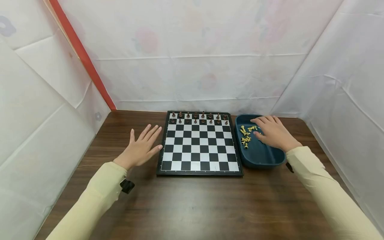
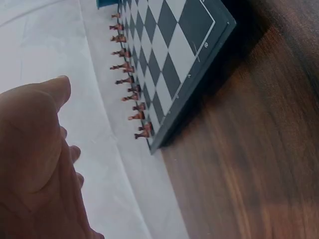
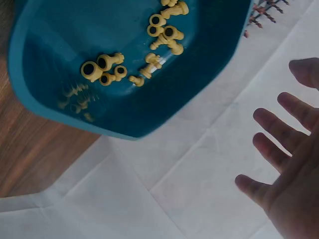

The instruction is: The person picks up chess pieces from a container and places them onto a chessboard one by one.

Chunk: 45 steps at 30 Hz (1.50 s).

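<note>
A black-and-white chessboard [image 1: 199,143] lies on the table with brown chess pieces [image 1: 195,117] standing in two rows along its far side. My left hand [image 1: 140,149] is spread beside the board's left edge, thumb tip close to the frame, holding nothing. To the right of the board is a blue tray [image 1: 264,163], where several cream chess pieces [image 1: 245,137] lie tipped over in a loose heap. My right hand [image 1: 274,132] hovers over the tray with fingers apart; in the right wrist view nothing is in the hand [image 3: 294,144].
The brown wooden table [image 1: 192,203] stretches toward me in front of the board. White patterned sheeting [image 1: 192,76] walls in the back and both sides. A red strip [image 1: 84,56] runs down the left back corner.
</note>
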Each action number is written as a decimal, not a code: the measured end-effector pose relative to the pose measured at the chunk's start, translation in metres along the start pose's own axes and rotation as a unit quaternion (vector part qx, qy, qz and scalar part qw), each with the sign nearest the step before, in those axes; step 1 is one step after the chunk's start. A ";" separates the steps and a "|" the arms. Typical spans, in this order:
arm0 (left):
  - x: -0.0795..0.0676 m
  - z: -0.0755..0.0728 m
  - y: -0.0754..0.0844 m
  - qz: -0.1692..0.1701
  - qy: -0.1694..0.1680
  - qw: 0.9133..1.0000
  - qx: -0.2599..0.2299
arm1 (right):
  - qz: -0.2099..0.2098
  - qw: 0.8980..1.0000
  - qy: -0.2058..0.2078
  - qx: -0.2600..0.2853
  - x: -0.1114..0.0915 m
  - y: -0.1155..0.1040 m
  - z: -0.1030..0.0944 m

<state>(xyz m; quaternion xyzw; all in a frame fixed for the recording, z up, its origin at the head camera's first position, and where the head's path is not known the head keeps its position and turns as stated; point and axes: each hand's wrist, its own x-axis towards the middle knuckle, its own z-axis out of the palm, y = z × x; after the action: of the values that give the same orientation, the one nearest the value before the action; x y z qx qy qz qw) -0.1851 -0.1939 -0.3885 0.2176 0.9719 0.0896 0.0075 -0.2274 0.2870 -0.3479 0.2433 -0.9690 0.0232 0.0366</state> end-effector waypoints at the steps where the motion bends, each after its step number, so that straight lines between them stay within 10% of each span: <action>1: 0.002 0.001 -0.002 0.002 0.001 1.000 -0.004 | 0.000 1.000 0.005 -0.001 0.005 0.001 0.001; 20: 0.029 0.046 -0.028 -0.005 -0.008 1.000 -0.030 | 0.108 0.992 0.017 0.062 0.053 0.016 0.038; 32: 0.031 0.065 -0.021 -0.037 -0.009 0.998 -0.057 | 0.191 0.974 -0.075 0.096 0.067 0.018 0.059; 45: 0.026 0.070 -0.020 -0.036 -0.014 0.997 -0.066 | 0.227 0.967 -0.087 0.080 0.076 0.016 0.080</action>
<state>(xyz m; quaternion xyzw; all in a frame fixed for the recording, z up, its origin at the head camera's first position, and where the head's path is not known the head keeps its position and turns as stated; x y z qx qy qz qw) -0.2135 -0.1884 -0.4601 0.1830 0.9709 0.1498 0.0387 -0.3060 0.2602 -0.4217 0.0199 -0.9933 0.0867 -0.0740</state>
